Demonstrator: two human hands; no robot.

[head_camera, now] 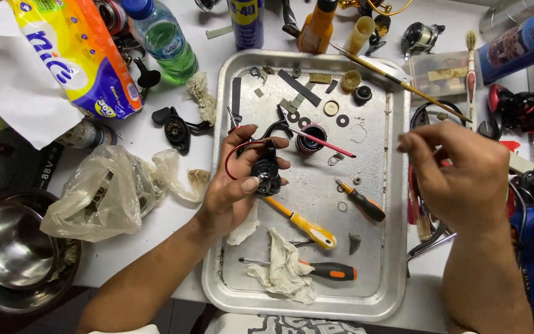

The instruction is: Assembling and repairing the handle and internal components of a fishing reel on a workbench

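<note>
Right hand (pixel 465 179) pinches empty beyond tray rim (pixel 397 185); left hand (pixel 239 185) grips black reel (pixel 266 170).

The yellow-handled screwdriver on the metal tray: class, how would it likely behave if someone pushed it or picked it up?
The yellow-handled screwdriver looks rigid, with a straight shaft and a solid handle, so it should lift without bending. Its rounded handle lies flat on the smooth metal tray, so a sideways push would probably roll or slide it. It is slim, so probably light.
</note>
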